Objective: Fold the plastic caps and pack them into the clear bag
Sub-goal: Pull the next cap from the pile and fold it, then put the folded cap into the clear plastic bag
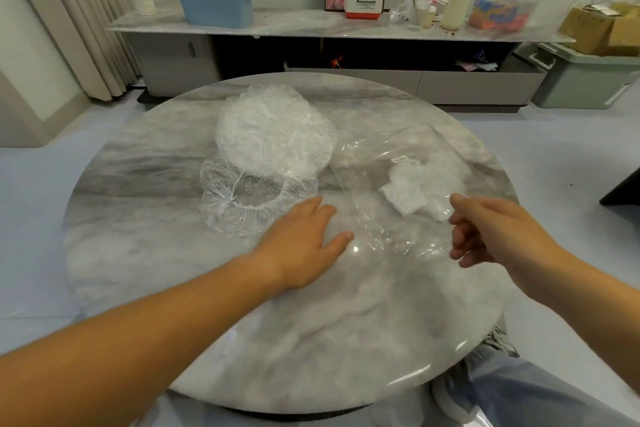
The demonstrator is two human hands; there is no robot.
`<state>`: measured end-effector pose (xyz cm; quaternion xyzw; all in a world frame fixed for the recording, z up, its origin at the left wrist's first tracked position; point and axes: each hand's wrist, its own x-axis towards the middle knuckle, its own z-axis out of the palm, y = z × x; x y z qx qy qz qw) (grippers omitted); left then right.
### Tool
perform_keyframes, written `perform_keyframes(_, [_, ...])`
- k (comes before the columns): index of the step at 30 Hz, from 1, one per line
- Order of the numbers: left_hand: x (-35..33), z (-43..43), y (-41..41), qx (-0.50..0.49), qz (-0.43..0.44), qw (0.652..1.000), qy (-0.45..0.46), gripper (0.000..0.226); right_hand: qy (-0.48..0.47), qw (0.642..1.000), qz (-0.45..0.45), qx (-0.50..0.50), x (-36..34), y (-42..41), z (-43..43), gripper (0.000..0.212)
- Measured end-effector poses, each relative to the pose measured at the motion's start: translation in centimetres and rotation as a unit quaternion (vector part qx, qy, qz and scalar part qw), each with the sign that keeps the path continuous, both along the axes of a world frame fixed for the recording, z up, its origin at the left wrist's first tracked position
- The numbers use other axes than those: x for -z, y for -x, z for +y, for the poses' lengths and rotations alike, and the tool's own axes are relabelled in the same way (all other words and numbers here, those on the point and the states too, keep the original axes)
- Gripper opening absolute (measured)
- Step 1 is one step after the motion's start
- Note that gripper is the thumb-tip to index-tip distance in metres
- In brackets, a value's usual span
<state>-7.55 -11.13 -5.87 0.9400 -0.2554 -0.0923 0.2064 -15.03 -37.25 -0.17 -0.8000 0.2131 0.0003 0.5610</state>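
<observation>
1 wide-angle camera is sitting on the person's head, facing forward and tilting down over the round table (346, 322). It is looking from close above the near edge, so the tabletop is filling the middle of the view. The forearms are stretching up from the bottom corners, large and close to the lens, with the left hand (301, 239) and right hand (491, 229) showing near the middle. The long shelf (311, 26) is running across the top, well away. The person's leg (519, 392) is showing bottom right.

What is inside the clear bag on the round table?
Inside the clear bag lies a white bundle of folded caps. How many caps it holds cannot be counted; the layers cover each other.
</observation>
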Motion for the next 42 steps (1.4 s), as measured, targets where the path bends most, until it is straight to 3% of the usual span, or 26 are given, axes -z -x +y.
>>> perform_keyframes(4, [0.4, 6.0, -0.8, -0.060, -0.072, 0.987, -0.128, 0.047, 0.115, 0.972, -0.021, -0.203, 1.1, -0.5, 5.3, 0.043])
perform_keyframes(8, [1.4, 9.4, 0.0, -0.036, -0.082, 0.978, -0.188, 0.065, 0.233, 0.900, -0.025, -0.367, 2.3, -2.1, 10.3, 0.037])
perform_keyframes(10, [2.1, 10.2, 0.3, -0.009, -0.079, 0.979, -0.188, 0.083, 0.256, 0.875, -0.057, -0.406, 3.0, -3.1, 12.5, 0.031])
perform_keyframes(12, [2.6, 10.9, 0.9, 0.021, -0.080, 0.980, -0.180, 0.086, 0.276, 0.855, -0.068, -0.434, 4.1, -3.8, 13.7, 0.035])
perform_keyframes(18, [2.2, 11.8, 5.0, 0.108, -0.089, 0.981, -0.131, 0.052, 0.347, 0.782, -0.079, -0.513, 5.9, -3.5, 13.7, 0.068])
perform_keyframes(21, [2.5, 12.6, 7.0, 0.139, -0.075, 0.983, -0.092, 0.048, 0.372, 0.747, -0.101, -0.541, 6.7, -2.0, 13.3, 0.068])
perform_keyframes(27, [3.6, 15.5, 7.8, 0.136, -0.100, 0.985, -0.040, 0.038, 0.361, 0.756, -0.133, -0.529, 7.0, 1.1, 12.9, 0.061])
perform_keyframes(32, [3.3, 15.8, 7.4, 0.175, -0.050, 0.983, -0.018, 0.044, 0.356, 0.774, -0.112, -0.511, 6.6, 2.8, 11.4, 0.075])
perform_keyframes(38, [3.2, 15.6, 7.6, 0.160, -0.039, 0.986, 0.018, 0.053, 0.288, 0.836, -0.092, -0.457, 6.5, 2.7, 10.5, 0.062])
perform_keyframes(42, [3.3, 15.2, 6.8, 0.113, -0.035, 0.993, 0.009, 0.061, 0.270, 0.842, -0.102, -0.456, 6.4, 2.4, 10.7, 0.049])
